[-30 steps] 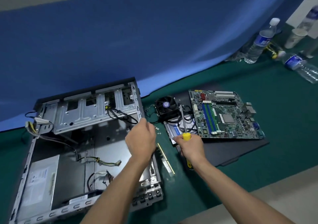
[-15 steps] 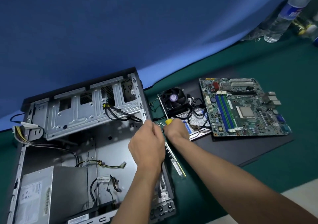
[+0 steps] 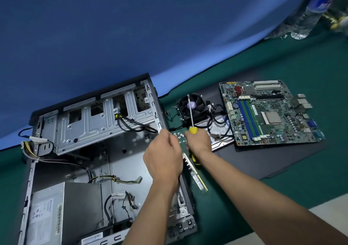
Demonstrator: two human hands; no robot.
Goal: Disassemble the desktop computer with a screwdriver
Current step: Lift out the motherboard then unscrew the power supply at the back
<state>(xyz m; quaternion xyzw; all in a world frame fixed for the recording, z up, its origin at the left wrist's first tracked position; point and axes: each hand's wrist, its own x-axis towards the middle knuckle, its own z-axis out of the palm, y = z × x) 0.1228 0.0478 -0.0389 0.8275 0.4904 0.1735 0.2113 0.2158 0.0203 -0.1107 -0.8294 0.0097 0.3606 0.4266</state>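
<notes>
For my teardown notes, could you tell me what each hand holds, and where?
The right hand grips the screwdriver by its yellow handle. The left hand may pinch something small; it cannot be told.

- Screwdriver (image 3: 192, 121): yellow handle gripped in the right hand (image 3: 198, 141), bare silver shaft rising above it
- Computer case (image 3: 90, 150), under and left of the left hand (image 3: 163, 160): grey metal inside, black outer shell
- Power supply (image 3: 62, 214), lower left of the hands: grey, white label
- Motherboard (image 3: 271, 112), right of the right hand: green, blue and green memory slots
- Cooling fan (image 3: 194, 106), beyond the right hand: black, purple hub sticker
- RAM stick (image 3: 195, 175), between the forearms: green with a yellow edge
- Table cover (image 3: 282, 60): dark green
- Backdrop (image 3: 131, 28): blue
- Water bottle (image 3: 312, 11), far right: clear, blue label with white print
</notes>
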